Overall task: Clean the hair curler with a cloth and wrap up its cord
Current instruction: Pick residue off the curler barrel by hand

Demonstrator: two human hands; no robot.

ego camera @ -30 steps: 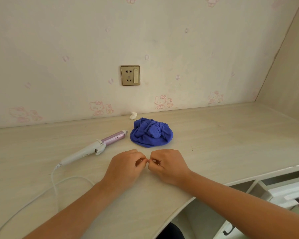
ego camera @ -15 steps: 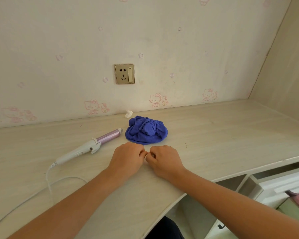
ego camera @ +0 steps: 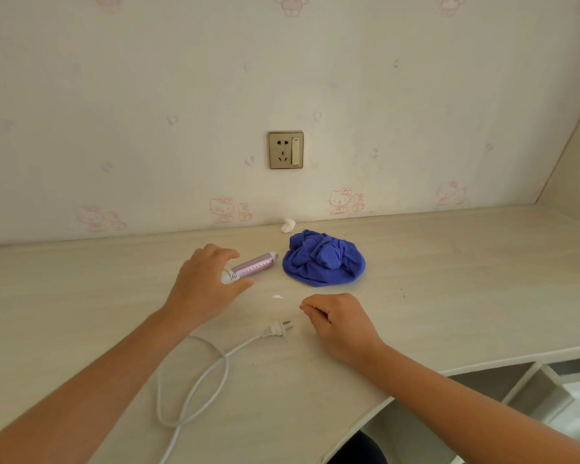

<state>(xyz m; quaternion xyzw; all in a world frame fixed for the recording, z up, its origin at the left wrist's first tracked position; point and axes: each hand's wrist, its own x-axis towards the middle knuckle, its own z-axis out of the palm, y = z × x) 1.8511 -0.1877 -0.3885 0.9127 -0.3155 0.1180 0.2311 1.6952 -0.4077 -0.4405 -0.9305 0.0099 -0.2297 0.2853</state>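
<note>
Two hands are held over the desk [ego camera: 449, 279] — the left hand [ego camera: 205, 286] is curled round the handle of the hair curler [ego camera: 253, 266], and a white strip [ego camera: 282, 298] is pinched by the right hand [ego camera: 342, 323]. The cloth [ego camera: 323, 262] is bunched at the curler's 3 o'clock; the cord [ego camera: 215, 366] is looped at 6 o'clock.

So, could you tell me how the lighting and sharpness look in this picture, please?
Head view: soft, even light, only faint shadows under the crumpled blue cloth and the left hand; no glare; the wide lens bows the front edge of the pale wooden desk; the thin white strip at the right hand looks smeared.
</note>
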